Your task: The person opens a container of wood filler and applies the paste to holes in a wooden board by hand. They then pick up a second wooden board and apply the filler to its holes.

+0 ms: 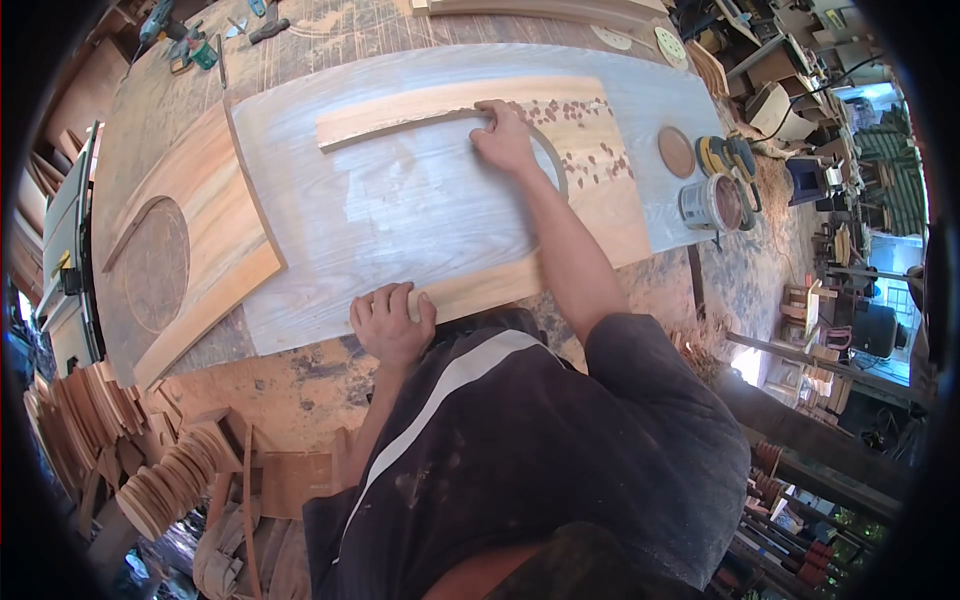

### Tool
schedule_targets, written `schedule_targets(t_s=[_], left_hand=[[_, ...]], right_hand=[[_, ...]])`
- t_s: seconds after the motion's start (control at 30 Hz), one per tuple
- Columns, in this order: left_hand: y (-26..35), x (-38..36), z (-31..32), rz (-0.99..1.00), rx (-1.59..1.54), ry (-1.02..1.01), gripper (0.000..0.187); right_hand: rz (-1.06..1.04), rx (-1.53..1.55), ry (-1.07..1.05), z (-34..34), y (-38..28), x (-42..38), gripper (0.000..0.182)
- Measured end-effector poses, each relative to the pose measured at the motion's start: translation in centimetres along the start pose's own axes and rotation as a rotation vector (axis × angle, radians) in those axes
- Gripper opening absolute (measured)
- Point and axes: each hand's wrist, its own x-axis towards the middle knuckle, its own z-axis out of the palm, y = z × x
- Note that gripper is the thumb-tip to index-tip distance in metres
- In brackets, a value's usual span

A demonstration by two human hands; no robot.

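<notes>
A pale U-shaped wooden panel (612, 215) with a curved inner cutout lies flat on a bluish-white sheet (300, 240). Reddish-brown spots dot its right part in two bands. My right hand (505, 140) is on the panel's far arm, fingers bent over the top and thumb by the inner edge. Anything small inside those fingers is hidden. Close to my body, my left hand (388, 325) rests at the end of the near arm, its fingers apart and holding nothing visible. A tub of brown paste (712, 203) stands to the right.
Another cut wooden panel (215, 190) lies at the left of the workbench (310, 385). A round brown disc (677, 151) and a yellow-black sander (715, 155) sit near the tub. Hand tools and a drill (157, 22) are at the far left. Stacked wooden discs (170, 485) stand below the bench.
</notes>
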Motion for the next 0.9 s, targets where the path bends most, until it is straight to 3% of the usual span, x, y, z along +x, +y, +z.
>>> schedule_targets(t_s=[0.27, 0.37, 0.9], left_hand=[[0.1, 0.2, 0.0, -0.007, -0.005, -0.004, 0.022], [0.1, 0.3, 0.0, -0.007, -0.009, -0.001, 0.022], [0.2, 0.2, -0.1, 0.000, 0.001, 0.001, 0.019]], right_hand=[[-0.023, 0.023, 0.024, -0.1, -0.1, 0.6, 0.052], [0.102, 0.093, -0.107, -0.4, -0.7, 0.4, 0.051], [0.156, 0.010, -0.006, -2.9, -0.5, -0.4, 0.060]])
